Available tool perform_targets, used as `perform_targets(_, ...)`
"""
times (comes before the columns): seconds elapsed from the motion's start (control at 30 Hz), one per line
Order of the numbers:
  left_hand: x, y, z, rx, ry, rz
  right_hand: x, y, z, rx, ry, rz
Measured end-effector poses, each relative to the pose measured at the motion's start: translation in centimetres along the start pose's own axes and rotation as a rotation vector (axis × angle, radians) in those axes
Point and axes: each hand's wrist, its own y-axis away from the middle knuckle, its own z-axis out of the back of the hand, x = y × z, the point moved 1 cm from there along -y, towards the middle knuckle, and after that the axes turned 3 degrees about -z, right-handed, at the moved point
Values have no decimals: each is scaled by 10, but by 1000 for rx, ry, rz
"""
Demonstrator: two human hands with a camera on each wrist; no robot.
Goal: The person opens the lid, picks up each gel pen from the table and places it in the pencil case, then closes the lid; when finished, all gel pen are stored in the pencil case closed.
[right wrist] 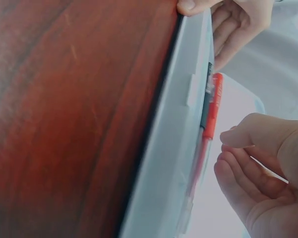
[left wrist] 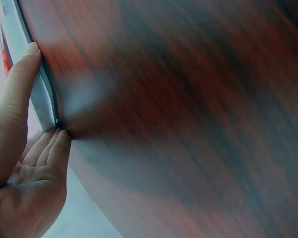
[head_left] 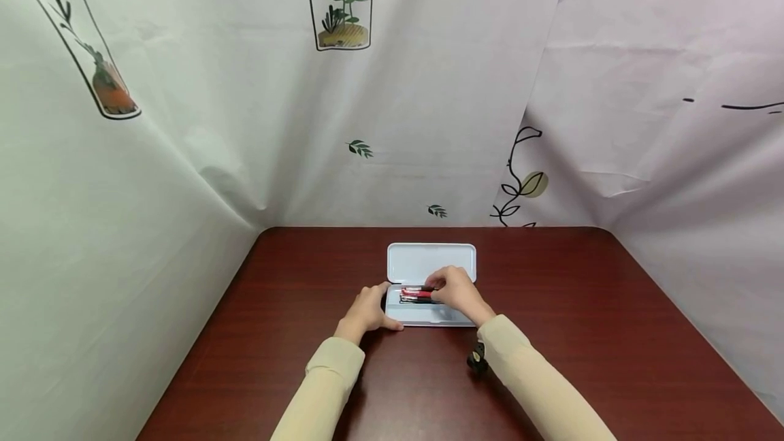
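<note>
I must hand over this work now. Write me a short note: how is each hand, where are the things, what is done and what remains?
Left hand: holds the left end of the pencil case, thumb on the front wall, fingers on the end.
Right hand: over the open tray, fingertips at the pens; whether it pinches one cannot be told.
Case lies open on the table, lid flat behind the tray. A red pen and darker ones lie inside.
Done: case open, pens in the tray. Left: lid not yet closed.
</note>
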Motion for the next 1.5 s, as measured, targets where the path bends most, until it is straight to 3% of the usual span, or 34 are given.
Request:
perform_targets(0.67, -1, 1, -1, -3, 10, 9, 8, -10, 27, -54, -49, -12)
perform_targets(1.5, -4, 5, 0, -7, -3, 4, 5, -43, 50, -97, 10, -24)
